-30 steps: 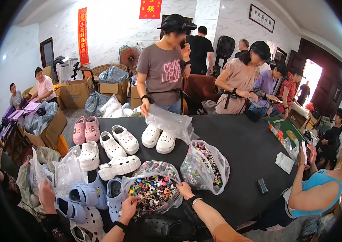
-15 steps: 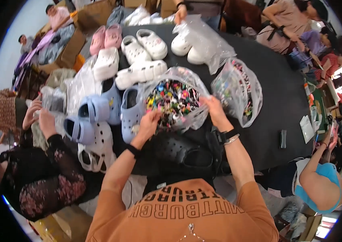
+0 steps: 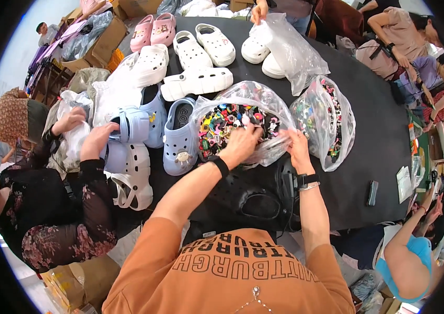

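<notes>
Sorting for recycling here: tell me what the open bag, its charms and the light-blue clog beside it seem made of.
Open bag: thin, glossy clear plastic film, by its see-through wall, creases and highlights.
Charms: probably plastic or rubber, from their solid bright colours; too small to tell the finish.
Light-blue clog: likely moulded foam or rubber, mostly matte, by its thick walls and round holes.

left hand [image 3: 241, 145]: fingertips blurred | charms [image 3: 224, 124]: too small to tell singly | one white clog [image 3: 271, 66]: partly hidden under plastic bag [image 3: 300, 55]

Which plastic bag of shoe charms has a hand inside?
The left bag: the left hand reaches among its shoe charms, the right hand holds its rim; none enters the right bag.
</notes>
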The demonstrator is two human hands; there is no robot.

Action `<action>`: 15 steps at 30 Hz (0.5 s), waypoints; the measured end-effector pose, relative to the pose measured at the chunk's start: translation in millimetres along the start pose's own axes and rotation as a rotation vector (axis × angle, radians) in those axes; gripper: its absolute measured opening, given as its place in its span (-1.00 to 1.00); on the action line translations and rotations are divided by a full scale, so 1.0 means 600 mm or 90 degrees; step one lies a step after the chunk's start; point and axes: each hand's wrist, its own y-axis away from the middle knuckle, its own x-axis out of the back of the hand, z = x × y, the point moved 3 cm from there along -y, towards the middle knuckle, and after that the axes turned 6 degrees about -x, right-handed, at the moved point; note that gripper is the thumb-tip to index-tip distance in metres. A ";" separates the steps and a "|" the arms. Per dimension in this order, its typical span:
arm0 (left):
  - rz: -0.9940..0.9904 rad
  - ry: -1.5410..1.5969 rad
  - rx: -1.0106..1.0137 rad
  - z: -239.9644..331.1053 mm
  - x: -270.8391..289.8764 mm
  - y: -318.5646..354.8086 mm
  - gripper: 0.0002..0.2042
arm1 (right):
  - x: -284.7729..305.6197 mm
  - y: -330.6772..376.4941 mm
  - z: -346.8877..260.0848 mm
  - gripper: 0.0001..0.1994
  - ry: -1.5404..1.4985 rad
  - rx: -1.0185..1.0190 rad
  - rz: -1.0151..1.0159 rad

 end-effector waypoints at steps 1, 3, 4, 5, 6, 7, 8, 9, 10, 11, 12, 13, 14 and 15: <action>0.003 0.007 0.005 -0.009 0.009 -0.009 -0.68 | 0.033 -0.012 0.013 -0.86 0.001 -0.006 0.045; -0.017 -0.042 0.082 -0.046 0.025 -0.012 -0.64 | 0.047 -0.014 0.011 -0.82 0.108 0.037 0.176; -0.005 0.034 0.087 -0.062 0.035 -0.009 -0.61 | 0.042 -0.012 0.011 -0.82 0.108 0.033 0.178; 0.009 0.108 0.093 -0.077 0.045 -0.008 -0.59 | 0.031 -0.003 -0.007 -0.80 0.262 0.214 0.303; -0.034 0.146 0.131 -0.088 0.049 -0.008 -0.59 | 0.013 0.011 -0.025 -0.78 0.416 0.397 0.424; 0.003 0.178 0.139 -0.097 0.058 -0.002 -0.66 | -0.008 0.017 -0.037 -0.78 0.414 0.396 0.419; -0.007 0.169 0.154 -0.103 0.058 0.006 -0.69 | -0.036 0.029 -0.056 -0.78 0.462 0.489 0.345; -0.016 0.160 0.169 -0.108 0.057 0.015 -0.71 | -0.062 0.038 -0.062 -0.78 0.508 0.582 0.267; -0.016 0.160 0.167 -0.107 0.055 0.018 -0.71 | -0.078 0.031 -0.053 -0.86 0.445 0.518 0.112; -0.028 0.164 0.168 -0.103 0.052 0.026 -0.73 | -0.091 0.030 -0.042 -0.89 0.443 0.415 0.002; -0.040 0.168 0.169 -0.100 0.048 0.033 -0.75 | -0.102 0.029 -0.030 -0.88 0.473 0.393 -0.037; -0.022 0.189 0.185 -0.103 0.044 0.040 -0.77 | -0.113 0.022 -0.018 -0.88 0.503 0.373 -0.081; -0.013 0.209 0.195 -0.101 0.045 0.043 -0.78 | -0.114 0.012 -0.006 -0.88 0.503 0.373 -0.080; -0.003 0.228 0.205 -0.099 0.047 0.045 -0.78 | -0.112 -0.004 0.005 -0.85 0.545 0.371 -0.037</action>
